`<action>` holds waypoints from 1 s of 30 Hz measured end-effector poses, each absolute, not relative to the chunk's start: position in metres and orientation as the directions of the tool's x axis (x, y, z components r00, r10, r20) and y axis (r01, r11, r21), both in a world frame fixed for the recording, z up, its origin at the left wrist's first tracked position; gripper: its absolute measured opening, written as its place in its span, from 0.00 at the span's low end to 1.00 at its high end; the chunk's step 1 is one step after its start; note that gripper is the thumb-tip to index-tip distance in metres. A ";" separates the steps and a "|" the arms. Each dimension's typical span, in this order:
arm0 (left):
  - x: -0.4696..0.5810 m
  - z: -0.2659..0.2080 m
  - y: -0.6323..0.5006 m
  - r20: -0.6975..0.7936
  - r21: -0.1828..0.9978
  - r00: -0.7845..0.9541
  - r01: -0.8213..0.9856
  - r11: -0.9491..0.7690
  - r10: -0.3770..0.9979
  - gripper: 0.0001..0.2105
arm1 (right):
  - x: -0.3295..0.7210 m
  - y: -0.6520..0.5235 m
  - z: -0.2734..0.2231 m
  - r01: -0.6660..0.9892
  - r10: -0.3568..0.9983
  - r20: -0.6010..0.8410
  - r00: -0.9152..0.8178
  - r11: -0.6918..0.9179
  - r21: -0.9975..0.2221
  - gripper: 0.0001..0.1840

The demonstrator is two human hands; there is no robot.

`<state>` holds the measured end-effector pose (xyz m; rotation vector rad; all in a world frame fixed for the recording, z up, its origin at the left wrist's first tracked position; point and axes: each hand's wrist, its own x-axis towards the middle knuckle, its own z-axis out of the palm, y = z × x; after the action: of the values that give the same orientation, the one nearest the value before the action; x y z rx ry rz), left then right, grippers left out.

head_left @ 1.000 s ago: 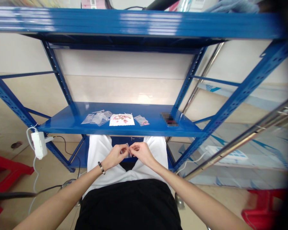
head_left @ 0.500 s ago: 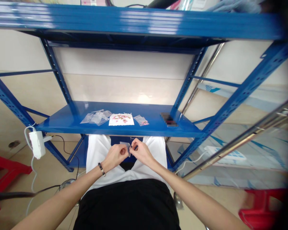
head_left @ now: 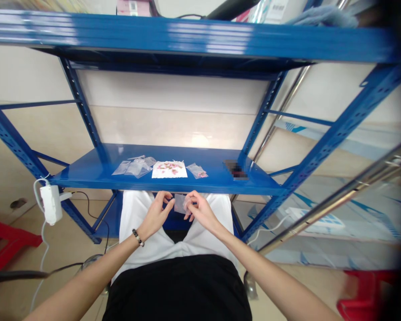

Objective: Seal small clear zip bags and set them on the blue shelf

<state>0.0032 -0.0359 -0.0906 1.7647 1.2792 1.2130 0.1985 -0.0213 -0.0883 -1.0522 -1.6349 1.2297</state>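
Above my lap, my right hand (head_left: 199, 208) pinches a small clear plastic bag (head_left: 179, 203) by its right side. My left hand (head_left: 159, 208), just left of the bag, has its thumb and fingers apart and holds nothing. On the blue shelf (head_left: 214, 185) beyond my hands lies a white sheet (head_left: 157, 171) with several small pink and greenish pieces (head_left: 169, 167) on it. Right of it rests another clear bag (head_left: 197, 170) with small pink bits inside. A pile of flat clear bags (head_left: 135, 167) lies to the left of the sheet.
A dark, phone-like object (head_left: 235, 170), partly blurred out, lies at the shelf's right. A white power strip (head_left: 51, 204) hangs on the left post. The upper blue beam (head_left: 187, 35) crosses overhead. Red stools (head_left: 10, 240) stand at the left and right.
My left hand has let go of the small bag and opened, moving slightly left. The bag is now in my right hand alone.
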 end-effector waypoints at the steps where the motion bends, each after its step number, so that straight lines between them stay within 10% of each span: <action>1: 0.000 -0.092 -0.031 0.257 0.926 0.071 0.269 -0.266 0.964 0.16 | 0.199 -0.021 -0.085 0.079 0.934 0.125 -0.336 0.160 -0.984 0.09; 6: -0.015 -0.094 -0.020 -0.080 0.976 0.283 -0.170 0.132 0.956 0.23 | 0.205 -0.020 -0.076 -0.094 0.924 0.130 -0.359 0.103 -0.990 0.14; 11: -0.013 -0.093 -0.024 -0.142 0.941 0.363 -0.238 0.239 0.921 0.20 | 0.211 -0.018 -0.075 -0.109 0.919 0.079 -0.386 0.040 -0.993 0.15; 30: -0.016 -0.102 -0.007 0.093 0.980 0.198 -0.193 -0.054 0.976 0.15 | 0.219 -0.011 -0.071 -0.125 0.933 0.077 -0.351 0.035 -0.992 0.27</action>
<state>-0.0160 -0.0066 -0.1023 1.2139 0.8841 1.1913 0.2195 -0.0113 -0.0711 -0.8846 -1.4034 1.4777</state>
